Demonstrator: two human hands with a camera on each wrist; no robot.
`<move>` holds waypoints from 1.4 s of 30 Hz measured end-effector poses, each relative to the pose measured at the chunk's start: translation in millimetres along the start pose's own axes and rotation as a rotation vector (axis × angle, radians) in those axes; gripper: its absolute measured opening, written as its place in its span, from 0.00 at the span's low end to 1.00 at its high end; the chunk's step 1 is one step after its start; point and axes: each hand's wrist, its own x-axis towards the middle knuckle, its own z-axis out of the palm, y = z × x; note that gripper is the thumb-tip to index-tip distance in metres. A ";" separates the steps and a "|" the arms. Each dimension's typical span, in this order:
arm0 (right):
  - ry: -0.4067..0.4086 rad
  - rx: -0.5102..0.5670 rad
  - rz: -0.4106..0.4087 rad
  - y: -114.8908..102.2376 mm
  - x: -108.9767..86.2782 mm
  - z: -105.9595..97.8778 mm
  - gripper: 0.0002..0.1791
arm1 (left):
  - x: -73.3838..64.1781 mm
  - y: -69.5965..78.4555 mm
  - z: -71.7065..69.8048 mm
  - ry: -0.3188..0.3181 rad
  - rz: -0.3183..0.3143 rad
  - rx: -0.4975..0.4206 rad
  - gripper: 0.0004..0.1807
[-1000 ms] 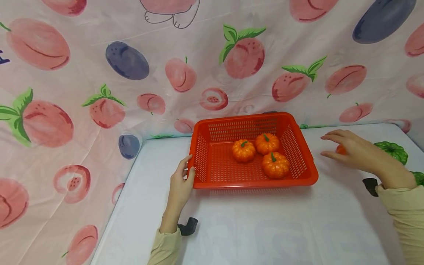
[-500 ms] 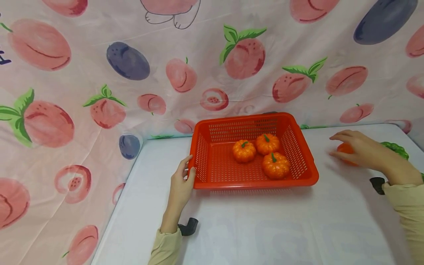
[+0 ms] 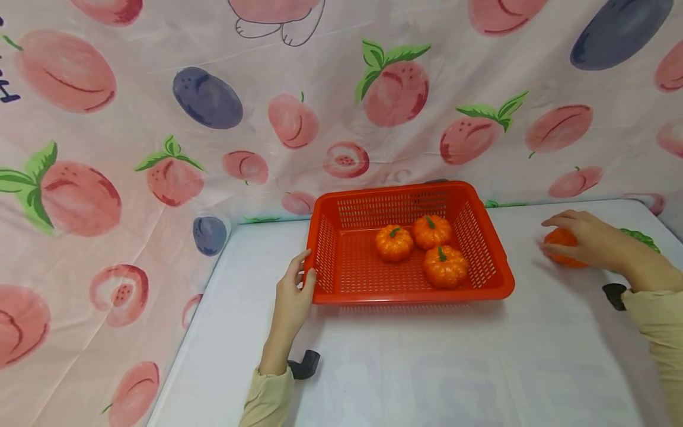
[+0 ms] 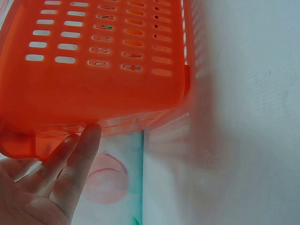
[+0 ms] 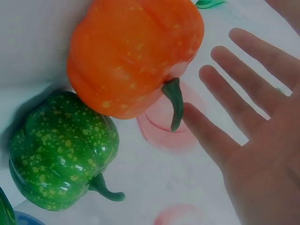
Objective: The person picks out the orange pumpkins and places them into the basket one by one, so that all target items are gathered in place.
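Observation:
My left hand (image 3: pixel 290 299) holds the left end of an orange-red plastic basket (image 3: pixel 411 298). In the left wrist view, its fingers (image 4: pixel 75 173) reach up under the rim. Three small orange pumpkins (image 3: pixel 445 267) with green stems lie inside, toward the basket's right half. At the right, my right hand (image 3: pixel 597 240) is spread around another orange pumpkin (image 3: pixel 560 238) on the table, partly hiding it. The right wrist view shows that pumpkin's stem (image 5: pixel 174 104) close to a fingertip, with the fingers stretched out and apart.
A speckled green pumpkin (image 5: pixel 65 150) sits beside the orange one, mostly covered by the right forearm in the head view. Part of another green thing (image 5: pixel 5 211) shows at the corner. A fruit-print cloth (image 3: pixel 256 77) hangs behind the white table (image 3: pixel 373 367).
My right hand has moved rightward, coming around the orange pumpkin, which shows more between the fingers now. My left hand and the basket have stayed put.

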 end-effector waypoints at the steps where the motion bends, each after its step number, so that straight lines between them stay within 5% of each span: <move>1: -0.009 -0.002 0.008 1.0 0.0 -0.4 0.29 | -0.2 0.2 0.0 0.001 0.000 0.003 0.24; 32: -0.053 -0.006 0.012 19.3 6.4 3.5 0.27 | -1.3 2.7 -0.6 0.005 -0.008 0.020 0.24; 42: -0.086 0.007 0.088 19.7 7.2 4.2 0.30 | -1.5 4.0 -1.2 0.004 0.000 0.021 0.24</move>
